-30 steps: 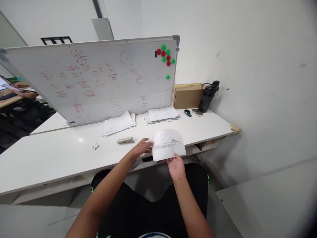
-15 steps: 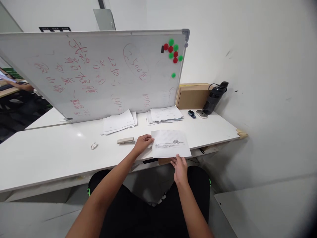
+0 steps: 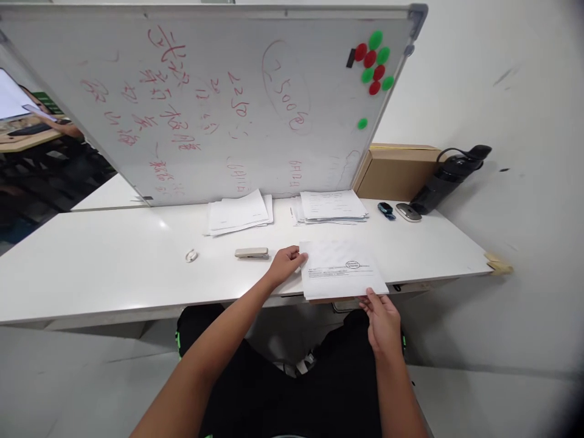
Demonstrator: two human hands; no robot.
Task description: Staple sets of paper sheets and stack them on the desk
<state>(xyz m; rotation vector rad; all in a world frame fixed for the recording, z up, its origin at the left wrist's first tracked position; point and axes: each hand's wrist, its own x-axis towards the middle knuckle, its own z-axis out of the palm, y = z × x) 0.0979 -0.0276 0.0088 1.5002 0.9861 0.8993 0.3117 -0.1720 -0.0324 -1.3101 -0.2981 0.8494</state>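
Between my hands is a printed sheet of paper [image 3: 340, 280] with an oval stamp mark, held over the desk's front edge. My left hand [image 3: 287, 263] grips its left edge, thumb on top and fingers underneath. At the lower right corner my right hand [image 3: 382, 316] pinches the sheet, with the fingers partly hidden below. Whether more sheets lie under it I cannot tell. A beige stapler [image 3: 252, 253] lies just left of my left hand. Behind the held paper are two paper stacks, a left stack [image 3: 239, 213] and a right stack [image 3: 333, 207].
A whiteboard [image 3: 205, 109] with red writing and round magnets stands along the back of the white desk [image 3: 114, 261]. At the right are a cardboard box [image 3: 396, 173], a black bottle [image 3: 449, 179], a mouse [image 3: 408, 212] and a watch [image 3: 385, 210]. A small white ring-shaped item [image 3: 191, 255] lies left.
The camera view has tilted down and shifted. The paper, bent upward earlier, now lies flatter, and both hands keep their hold on its left edge and lower right side.
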